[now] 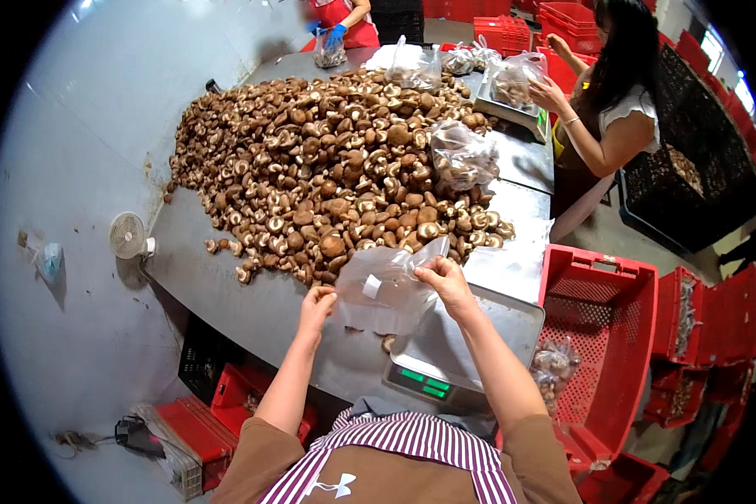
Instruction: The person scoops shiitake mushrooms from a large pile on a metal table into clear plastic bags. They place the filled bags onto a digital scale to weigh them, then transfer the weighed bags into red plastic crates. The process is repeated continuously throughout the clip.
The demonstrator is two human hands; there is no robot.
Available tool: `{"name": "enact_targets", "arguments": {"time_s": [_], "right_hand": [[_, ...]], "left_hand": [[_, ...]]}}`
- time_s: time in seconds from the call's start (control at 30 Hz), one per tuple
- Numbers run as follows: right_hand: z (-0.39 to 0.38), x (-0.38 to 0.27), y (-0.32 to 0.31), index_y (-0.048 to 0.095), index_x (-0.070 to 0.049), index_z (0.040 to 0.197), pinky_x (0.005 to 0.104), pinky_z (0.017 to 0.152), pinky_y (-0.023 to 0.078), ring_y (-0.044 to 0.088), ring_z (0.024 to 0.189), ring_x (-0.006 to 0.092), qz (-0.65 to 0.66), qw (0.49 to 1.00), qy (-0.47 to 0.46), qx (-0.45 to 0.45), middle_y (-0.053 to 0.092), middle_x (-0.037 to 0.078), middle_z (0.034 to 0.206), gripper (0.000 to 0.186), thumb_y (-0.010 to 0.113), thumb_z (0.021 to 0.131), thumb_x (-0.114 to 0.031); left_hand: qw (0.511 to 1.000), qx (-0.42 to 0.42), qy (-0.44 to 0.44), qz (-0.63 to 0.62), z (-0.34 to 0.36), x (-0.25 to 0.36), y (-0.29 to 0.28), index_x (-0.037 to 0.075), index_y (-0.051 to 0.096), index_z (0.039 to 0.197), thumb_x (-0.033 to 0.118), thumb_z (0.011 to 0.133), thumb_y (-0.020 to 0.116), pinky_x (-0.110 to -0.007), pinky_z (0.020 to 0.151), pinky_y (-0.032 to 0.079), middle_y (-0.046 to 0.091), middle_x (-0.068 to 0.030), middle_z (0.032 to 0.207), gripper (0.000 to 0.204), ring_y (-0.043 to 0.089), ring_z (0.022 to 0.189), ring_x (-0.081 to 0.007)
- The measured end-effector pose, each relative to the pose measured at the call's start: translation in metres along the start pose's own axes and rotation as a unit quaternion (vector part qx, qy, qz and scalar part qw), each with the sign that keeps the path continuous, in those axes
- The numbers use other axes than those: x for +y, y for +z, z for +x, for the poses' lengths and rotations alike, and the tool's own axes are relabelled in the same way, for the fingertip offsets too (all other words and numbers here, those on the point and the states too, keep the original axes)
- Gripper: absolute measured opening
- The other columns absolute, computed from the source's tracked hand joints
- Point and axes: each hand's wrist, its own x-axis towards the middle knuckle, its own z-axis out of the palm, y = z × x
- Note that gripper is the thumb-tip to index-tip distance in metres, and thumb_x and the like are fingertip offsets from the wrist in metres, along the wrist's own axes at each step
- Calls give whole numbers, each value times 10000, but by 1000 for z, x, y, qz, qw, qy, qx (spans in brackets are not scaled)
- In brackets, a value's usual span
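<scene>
Between my two hands a clear plastic bag with a small white label is stretched out, and no mushrooms show inside it. My left hand pinches its left edge. At the upper right corner, my right hand grips the bag between thumb and fingers. Just beyond lies a big heap of brown mushrooms on the metal table. A scale with a lit green display stands close to my right forearm. One loose mushroom rests by the scale's left edge.
A filled bag lies at the heap's right side. Right of the scale stands a red crate with a bagged portion in it. Across the table, a person handles a bag on another scale; a blue-gloved person holds one too.
</scene>
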Motion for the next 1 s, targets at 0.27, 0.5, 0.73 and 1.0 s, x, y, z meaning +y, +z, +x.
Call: {"name": "enact_targets", "arguments": {"time_s": [0.27, 0.5, 0.73, 1.0], "right_hand": [[-45, 7, 87, 633, -13, 980, 282, 588, 507, 619, 703, 133, 90, 992, 85, 10, 654, 51, 888, 298, 775, 845, -238], [-58, 13, 104, 593, -55, 754, 308, 508, 434, 549, 596, 123, -150, 984, 101, 3, 544, 27, 648, 241, 776, 808, -202], [-68, 25, 123, 519, -29, 806, 474, 638, 467, 589, 734, 393, -511, 832, -159, 143, 575, 182, 772, 118, 636, 795, -34], [-64, 38, 196, 574, -43, 912, 450, 684, 496, 618, 795, 357, -530, 807, -222, 135, 599, 160, 838, 178, 635, 758, 22]], "left_hand": [[939, -153, 277, 136, -88, 63, 51, 41, 602, 1040, 151, 785, 796, -251, 644, 488, 566, 8, 895, 338, 549, 731, -97], [947, -121, 283, 96, -60, 32, -9, -2, 564, 792, 18, 799, 664, -307, 580, 430, 527, -67, 757, 102, 527, 641, -162], [853, 25, 305, 424, -55, -3, -102, 49, 586, 1098, 169, 785, 730, -404, 987, 449, 566, -130, 1244, 364, 546, 1163, -312], [805, -166, 424, 381, -78, 35, -79, 18, 591, 992, 54, 768, 647, -432, 853, 455, 625, -153, 981, 235, 593, 962, -339]]}}
